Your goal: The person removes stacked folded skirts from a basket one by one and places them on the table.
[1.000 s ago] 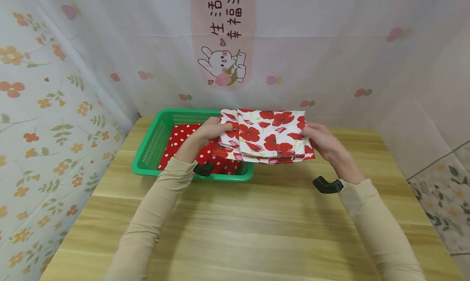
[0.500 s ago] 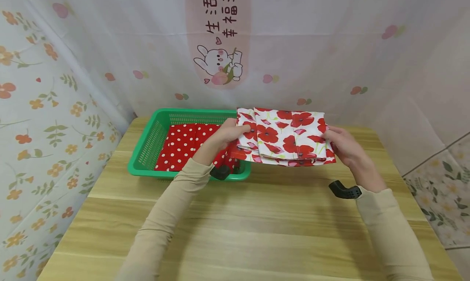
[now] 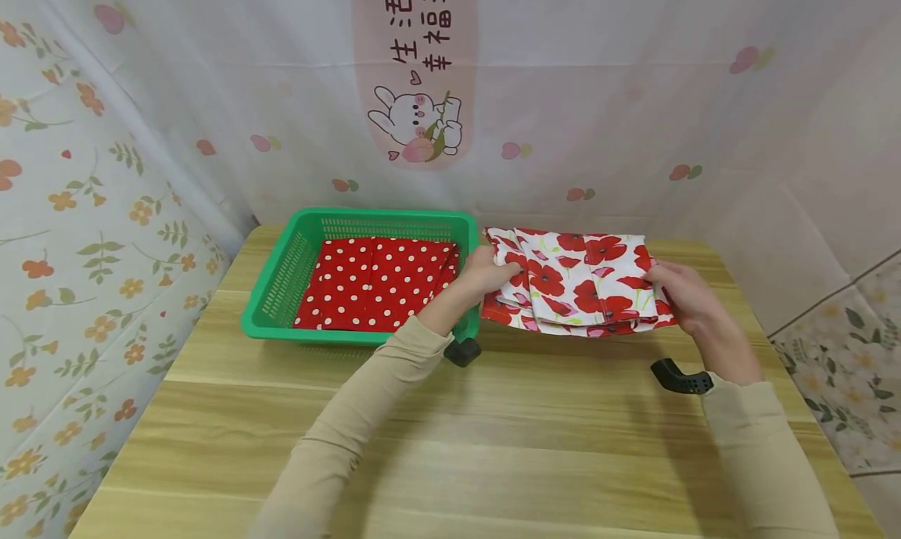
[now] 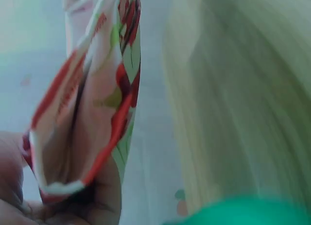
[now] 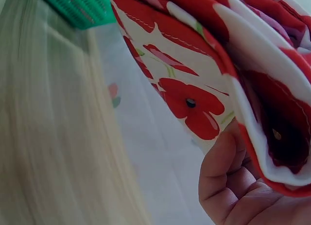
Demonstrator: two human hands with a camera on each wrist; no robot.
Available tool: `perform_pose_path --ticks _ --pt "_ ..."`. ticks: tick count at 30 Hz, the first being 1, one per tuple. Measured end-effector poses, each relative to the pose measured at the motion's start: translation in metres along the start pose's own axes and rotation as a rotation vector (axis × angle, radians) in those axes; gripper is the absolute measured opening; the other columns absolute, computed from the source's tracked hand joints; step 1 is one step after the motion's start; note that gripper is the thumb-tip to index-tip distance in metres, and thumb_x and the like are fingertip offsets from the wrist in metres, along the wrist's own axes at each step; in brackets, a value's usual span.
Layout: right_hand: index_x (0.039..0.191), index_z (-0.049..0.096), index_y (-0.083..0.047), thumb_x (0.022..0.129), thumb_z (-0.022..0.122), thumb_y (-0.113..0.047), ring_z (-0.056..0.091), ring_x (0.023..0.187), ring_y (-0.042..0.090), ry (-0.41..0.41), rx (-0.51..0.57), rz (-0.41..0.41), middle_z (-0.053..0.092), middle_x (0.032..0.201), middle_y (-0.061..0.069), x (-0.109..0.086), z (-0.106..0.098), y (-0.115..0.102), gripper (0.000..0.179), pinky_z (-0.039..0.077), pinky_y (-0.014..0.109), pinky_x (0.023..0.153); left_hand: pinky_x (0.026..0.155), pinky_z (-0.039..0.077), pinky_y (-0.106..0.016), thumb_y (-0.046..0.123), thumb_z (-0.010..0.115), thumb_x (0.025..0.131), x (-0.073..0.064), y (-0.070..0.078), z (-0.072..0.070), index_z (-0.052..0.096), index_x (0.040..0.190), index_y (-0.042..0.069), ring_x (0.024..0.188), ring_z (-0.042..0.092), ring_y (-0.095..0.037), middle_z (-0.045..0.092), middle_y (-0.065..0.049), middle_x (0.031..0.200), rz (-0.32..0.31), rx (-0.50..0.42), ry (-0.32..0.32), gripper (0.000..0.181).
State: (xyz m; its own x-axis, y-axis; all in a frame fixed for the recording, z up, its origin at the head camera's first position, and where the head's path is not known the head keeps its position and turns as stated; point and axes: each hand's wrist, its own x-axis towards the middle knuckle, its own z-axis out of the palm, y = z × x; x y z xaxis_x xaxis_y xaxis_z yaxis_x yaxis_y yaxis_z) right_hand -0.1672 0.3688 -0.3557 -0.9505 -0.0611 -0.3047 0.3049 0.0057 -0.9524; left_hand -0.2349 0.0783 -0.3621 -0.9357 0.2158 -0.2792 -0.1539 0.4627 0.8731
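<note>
Between both hands hangs a folded white cloth with red poppies (image 3: pixel 577 281), held level over the table right of the basket. My left hand (image 3: pixel 486 273) grips its left edge, thumb on top. At the right edge my right hand (image 3: pixel 686 292) pinches it the same way. From the left wrist, the folded layers of the poppy cloth (image 4: pixel 92 108) show end-on, with fingers beneath them. The right wrist view shows curled fingers (image 5: pixel 226 171) under a rounded fold of the cloth (image 5: pixel 194 103). A red polka-dot cloth (image 3: pixel 380 285) lies folded in the green basket (image 3: pixel 271 289).
The green plastic basket stands at the back left of the wooden table (image 3: pixel 450 445). A printed curtain (image 3: pixel 577 116) hangs behind the table, and a floral one (image 3: pixel 77 289) at the left. A black wrist camera mount (image 3: pixel 681 379) sits below the right hand.
Both hands have carried the poppy cloth to the right, off the basket's right end, and lately slightly lower. More of the polka-dot cloth and the basket's right rim now show.
</note>
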Motion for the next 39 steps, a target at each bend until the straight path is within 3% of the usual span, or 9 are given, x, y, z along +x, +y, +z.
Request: perform_pose_path --ticks 4,6,11,14,18,21,27,36,39 --pt "0.088 0.061 -0.023 0.096 0.046 -0.02 0.065 0.067 0.01 0.012 0.001 0.038 0.066 0.079 -0.006 0.0 -0.008 0.01 0.017 0.055 0.024 0.06 0.077 0.052 -0.031 0.016 0.062 0.087 -0.005 0.001 0.018 0.053 0.117 -0.002 0.09 0.058 -0.021 0.059 -0.012 0.103 -0.02 0.045 0.025 0.036" --pt "0.099 0.062 -0.016 0.097 0.044 -0.02 0.065 0.067 0.01 0.017 -0.049 0.055 0.065 0.078 -0.007 0.001 -0.011 0.015 0.018 0.055 0.025 0.06 0.072 0.05 -0.028 0.013 0.061 0.086 -0.008 0.001 0.027 0.055 0.114 -0.004 0.085 0.055 -0.019 0.058 -0.012 0.1 -0.016 0.089 0.035 0.033" --pt "0.126 0.038 0.002 0.098 0.04 -0.02 0.065 0.066 0.009 0.035 -0.162 0.083 0.064 0.078 -0.009 0.005 -0.017 0.031 0.037 0.055 0.026 0.059 0.05 0.039 -0.024 0.007 0.059 0.084 -0.009 -0.002 0.05 0.058 0.1 -0.004 0.063 0.045 -0.016 0.053 -0.008 0.081 0.008 0.101 0.038 0.02" --pt "0.117 0.047 -0.005 0.097 0.042 -0.018 0.065 0.066 0.01 0.05 -0.135 0.085 0.064 0.077 -0.008 0.007 -0.022 0.041 0.024 0.055 0.026 0.059 0.046 0.036 -0.023 0.004 0.059 0.084 -0.007 -0.007 0.061 0.057 0.096 -0.004 0.056 0.042 -0.015 0.047 -0.007 0.076 -0.011 0.055 0.046 0.016" --pt "0.105 0.053 -0.013 0.097 0.043 -0.018 0.064 0.069 0.008 0.048 -0.134 0.093 0.064 0.079 -0.01 0.01 -0.027 0.052 0.013 0.054 0.024 0.062 0.048 0.038 -0.024 0.003 0.059 0.084 -0.003 -0.017 0.071 0.056 0.104 -0.006 0.059 0.044 -0.015 0.05 -0.008 0.08 -0.048 -0.005 0.075 0.022" --pt "0.107 0.051 -0.01 0.097 0.043 -0.019 0.063 0.071 0.006 0.055 -0.145 0.098 0.062 0.079 -0.012 0.012 -0.03 0.06 0.015 0.054 0.023 0.064 0.052 0.041 -0.025 0.005 0.06 0.084 0.001 -0.024 0.077 0.057 0.105 -0.006 0.064 0.049 -0.017 0.055 -0.009 0.083 -0.077 -0.026 0.109 0.023" --pt "0.095 0.055 -0.015 0.096 0.044 -0.016 0.06 0.069 0.003 0.106 -0.148 0.091 0.061 0.076 -0.013 0.019 -0.032 0.072 0.012 0.052 0.02 0.062 0.066 0.049 -0.031 0.006 0.061 0.084 0.009 -0.036 0.087 0.059 0.105 -0.007 0.078 0.055 -0.02 0.058 -0.013 0.092 -0.108 -0.059 0.174 0.025" --pt "0.076 0.056 -0.019 0.093 0.049 -0.014 0.055 0.068 0.0 0.206 -0.18 0.099 0.056 0.074 -0.013 0.024 -0.03 0.084 0.019 0.049 0.018 0.061 0.081 0.049 -0.036 0.009 0.059 0.086 0.019 -0.049 0.101 0.054 0.112 -0.01 0.093 0.056 -0.025 0.057 -0.018 0.105 -0.187 -0.1 0.195 0.033" --pt "0.078 0.056 -0.015 0.093 0.051 -0.017 0.052 0.069 0.0 0.247 -0.211 0.123 0.053 0.076 -0.012 0.024 -0.03 0.086 0.016 0.048 0.018 0.062 0.081 0.05 -0.036 0.01 0.059 0.086 0.021 -0.051 0.102 0.054 0.113 -0.009 0.092 0.057 -0.026 0.058 -0.018 0.105 -0.207 -0.101 0.209 0.033"
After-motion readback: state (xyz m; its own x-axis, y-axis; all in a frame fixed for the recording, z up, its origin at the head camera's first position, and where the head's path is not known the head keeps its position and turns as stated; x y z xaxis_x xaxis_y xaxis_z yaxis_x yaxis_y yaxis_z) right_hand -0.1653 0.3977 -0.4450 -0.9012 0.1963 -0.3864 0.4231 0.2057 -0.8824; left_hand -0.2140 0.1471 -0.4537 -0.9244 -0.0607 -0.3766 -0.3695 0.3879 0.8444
